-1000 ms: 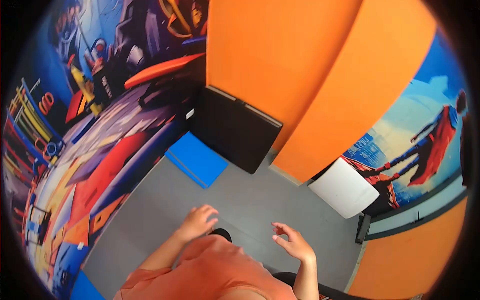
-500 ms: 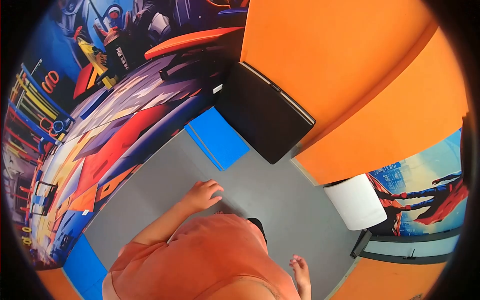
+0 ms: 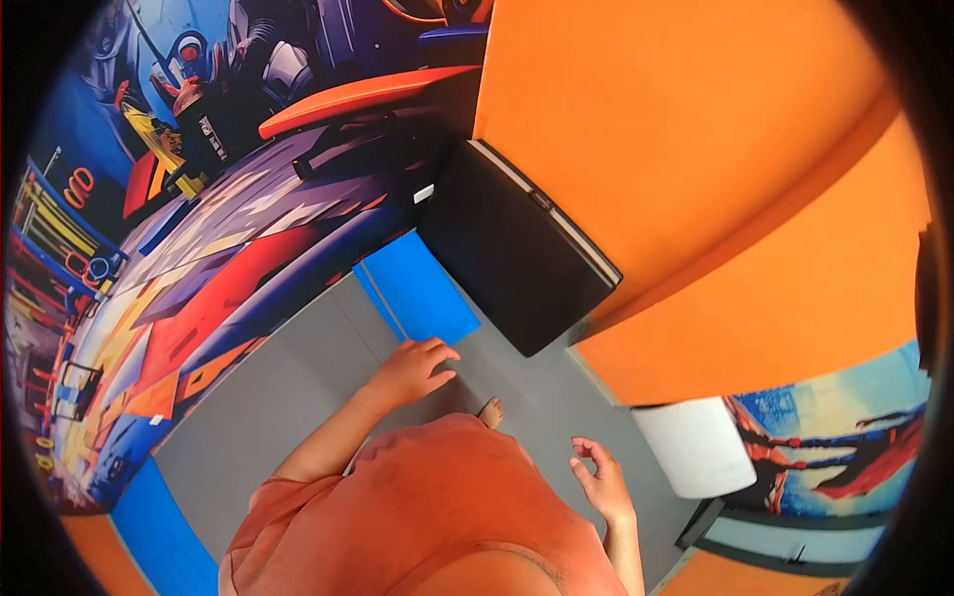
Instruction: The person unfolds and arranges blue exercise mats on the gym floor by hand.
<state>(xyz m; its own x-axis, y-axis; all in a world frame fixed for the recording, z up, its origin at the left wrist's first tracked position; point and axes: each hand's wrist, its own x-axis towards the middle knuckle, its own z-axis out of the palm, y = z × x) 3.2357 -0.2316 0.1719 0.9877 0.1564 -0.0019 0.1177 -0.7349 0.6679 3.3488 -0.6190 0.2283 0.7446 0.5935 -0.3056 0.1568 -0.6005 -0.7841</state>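
The left hand (image 3: 412,370) is out in front of the body, palm down, fingers loosely spread and a little bent, with nothing in it. The right hand (image 3: 599,482) hangs lower and closer to the body on the other side, its fingers half curled around air, also empty. Between the two hands the toes of a bare foot (image 3: 490,410) show on the grey floor (image 3: 288,397), just past the edge of the person's orange shirt (image 3: 417,517).

The nearest thing to the left hand is a blue mat (image 3: 417,288) lying flat on the floor. In this view the fingertips come just short of its near corner; whether they are over it or beside it cannot be told. The far edge of the mat meets a flat black panel (image 3: 517,253) that leans tilted against an orange wall (image 3: 676,149).

Right of the right hand, apart from it, stands a white rounded container (image 3: 701,447) at the foot of the orange wall. A brightly painted mural (image 3: 199,268) in red, blue and yellow covers the wall on the left side of the floor.
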